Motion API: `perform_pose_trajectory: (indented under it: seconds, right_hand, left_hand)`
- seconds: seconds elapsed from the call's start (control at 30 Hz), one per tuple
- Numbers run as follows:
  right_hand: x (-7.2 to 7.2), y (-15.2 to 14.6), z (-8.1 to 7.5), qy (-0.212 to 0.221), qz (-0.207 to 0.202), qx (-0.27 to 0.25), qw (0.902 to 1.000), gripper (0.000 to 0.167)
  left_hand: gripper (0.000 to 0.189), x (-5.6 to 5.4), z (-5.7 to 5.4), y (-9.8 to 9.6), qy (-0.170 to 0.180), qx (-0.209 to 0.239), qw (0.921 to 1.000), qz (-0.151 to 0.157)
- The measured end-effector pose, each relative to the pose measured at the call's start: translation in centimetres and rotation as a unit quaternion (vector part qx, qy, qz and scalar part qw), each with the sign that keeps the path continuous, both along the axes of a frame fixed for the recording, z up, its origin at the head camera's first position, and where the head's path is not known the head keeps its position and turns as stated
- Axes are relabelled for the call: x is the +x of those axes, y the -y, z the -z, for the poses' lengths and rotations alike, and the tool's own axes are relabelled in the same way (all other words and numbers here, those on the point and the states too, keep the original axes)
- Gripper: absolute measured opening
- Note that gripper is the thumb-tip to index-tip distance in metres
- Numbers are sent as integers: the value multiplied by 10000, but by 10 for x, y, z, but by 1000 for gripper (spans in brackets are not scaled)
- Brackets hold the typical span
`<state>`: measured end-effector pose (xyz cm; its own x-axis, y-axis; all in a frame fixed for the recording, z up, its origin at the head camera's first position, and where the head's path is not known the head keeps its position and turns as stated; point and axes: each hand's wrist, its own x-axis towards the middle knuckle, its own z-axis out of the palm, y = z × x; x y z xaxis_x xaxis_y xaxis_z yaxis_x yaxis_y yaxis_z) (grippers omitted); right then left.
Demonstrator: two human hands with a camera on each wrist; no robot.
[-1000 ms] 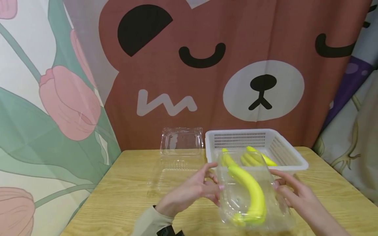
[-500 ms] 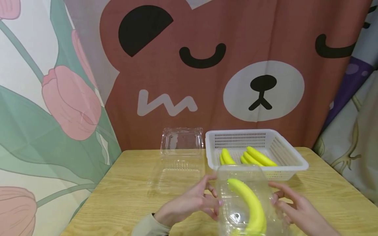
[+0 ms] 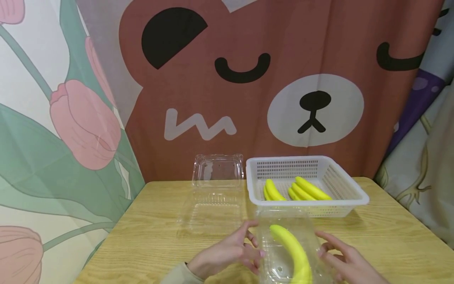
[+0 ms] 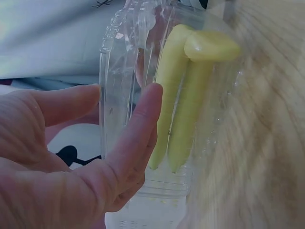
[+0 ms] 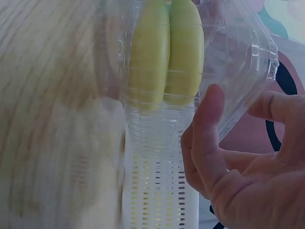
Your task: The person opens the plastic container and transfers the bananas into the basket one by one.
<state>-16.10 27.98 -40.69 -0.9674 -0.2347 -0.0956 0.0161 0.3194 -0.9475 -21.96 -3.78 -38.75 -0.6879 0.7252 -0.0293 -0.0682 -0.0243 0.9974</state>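
Observation:
A clear plastic clamshell box (image 3: 273, 252) with yellow bananas (image 3: 292, 246) inside is between my two hands, low in the head view. My left hand (image 3: 227, 252) grips its left side; in the left wrist view one digit meets the outer edge and the fingers (image 4: 143, 114) lie along the side wall. On the other side my right hand (image 3: 344, 258) holds the edge between thumb and fingers. Two bananas (image 5: 150, 57) show side by side through the plastic in the right wrist view. The box's near end falls outside the head view.
A white perforated basket (image 3: 305, 203) stands at the back right, with several bananas (image 3: 310, 189) in it. Left of it, a second clear clamshell (image 3: 216, 213) lies with its lid up. Patterned curtains (image 3: 198, 90) hang behind the wooden table (image 3: 142, 236).
The box with its bananas has come down and toward me, both hands moving with it. More of the basket and its bananas shows now.

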Motion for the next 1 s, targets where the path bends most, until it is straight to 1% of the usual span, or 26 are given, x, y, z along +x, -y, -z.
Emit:
perform_pose_trajectory:
  seconds: [0.07, 0.27, 0.53, 0.83, 0.93, 1.0]
  right_hand:
    - [-1, 0, 2, 95, 27, 2, 10000, 61]
    - [-2, -1, 11, -173, -216, -37, 9996, 58]
    - [-4, -2, 15, -148, -155, 171, 9996, 62]
    - [-4, 1, 15, -79, -40, 240, 9997, 62]
    - [-4, 2, 14, -145, -7, 322, 9994, 61]
    - [-4, 4, 13, -179, 106, 444, 9988, 61]
  left_hand:
    - [78, -1, 3, 0, 26, 4, 10000, -25]
    - [78, -2, 10, -2, 147, -36, 9998, -86]
    - [73, -2, 17, -5, 210, -68, 9995, -240]
    - [73, -2, 18, -1, 167, -124, 9996, -175]
    - [73, -5, 17, 3, 78, -245, 9996, -72]
    - [73, -9, 17, 8, -50, -378, 9993, 16]
